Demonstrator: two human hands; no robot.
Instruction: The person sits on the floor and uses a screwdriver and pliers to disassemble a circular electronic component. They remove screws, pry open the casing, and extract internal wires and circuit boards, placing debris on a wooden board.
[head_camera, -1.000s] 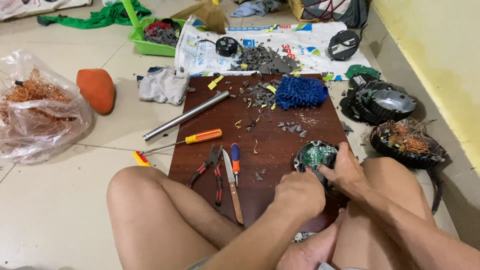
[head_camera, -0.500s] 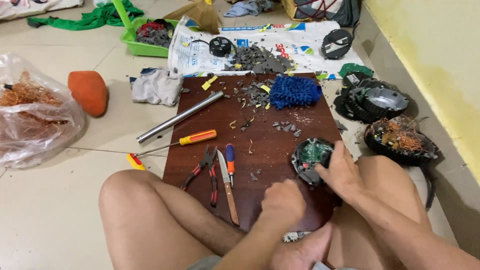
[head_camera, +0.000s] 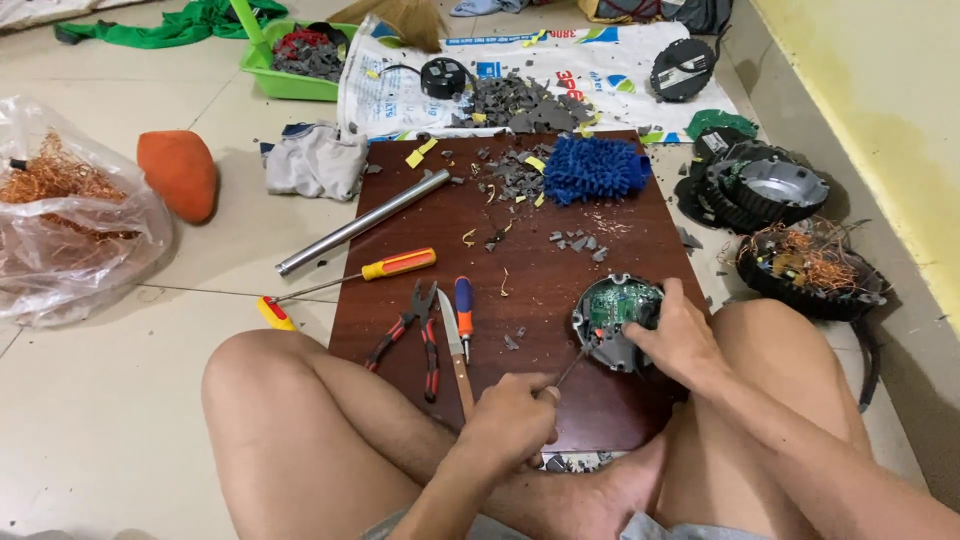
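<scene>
Head view: the person sits cross-legged on a tiled floor, a dark wooden board (head_camera: 540, 300) in front of the knees.
Left hand: the left hand (head_camera: 512, 420) is clenched around the handle of a thin tool (head_camera: 570, 370), whose metal tip reaches the edge of the round module.
Right hand: the right hand (head_camera: 680, 335) grasps the round black module (head_camera: 615, 320) from its right side, thumb on the rim, holding it down on the board's near right part.
Module: its open face shows a green circuit board.
Near tools: red-handled pliers (head_camera: 410, 335), a knife (head_camera: 455, 350) and a small orange-and-blue screwdriver (head_camera: 464, 305) lie side by side on the board, left of the hands.
Farther tools: a yellow-handled screwdriver (head_camera: 375, 272) and a metal tube (head_camera: 362, 222) lie slanted across the board's left edge.
Debris: grey broken bits are scattered over the board's far half, beside a blue fuzzy mitt (head_camera: 595, 168).
Right side: a dark shell full of copper wire (head_camera: 810, 265) and other round black housings (head_camera: 765, 190) lie on the floor near the wall.
Left side: a clear plastic bag of copper wire (head_camera: 70, 220) and an orange lump (head_camera: 180, 172).
Far: a white printed sack (head_camera: 560, 65) with blue and red lettering lies flat under grey scrap; a green tray (head_camera: 290, 60) of parts stands to its left.
</scene>
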